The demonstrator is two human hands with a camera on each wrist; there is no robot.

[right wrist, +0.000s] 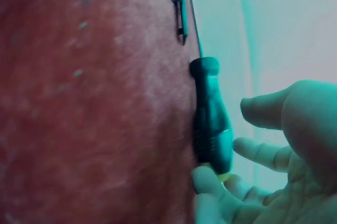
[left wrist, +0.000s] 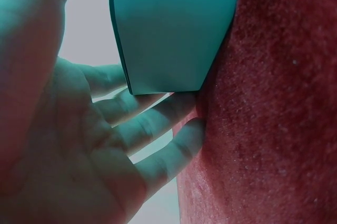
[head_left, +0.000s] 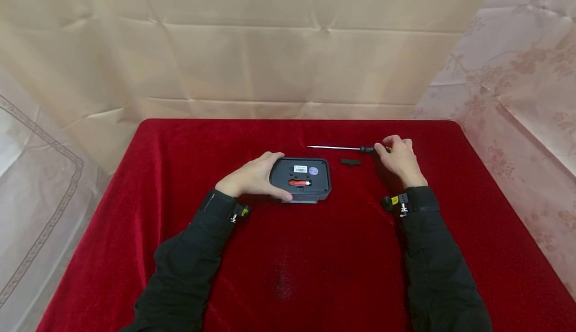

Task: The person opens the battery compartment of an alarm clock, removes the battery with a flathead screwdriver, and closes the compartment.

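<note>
We steady the dark gadget lying mid red cloth with our left hand curled around its side, while our right hand, fingers loose, touches the screwdriver handle lying nearby.

Dark grey device (red battery inside) on red cloth; black-handled screwdriver.

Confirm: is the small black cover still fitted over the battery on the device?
No. In the head view the small black cover lies on the red cloth beside the device, whose red battery is exposed.
</note>
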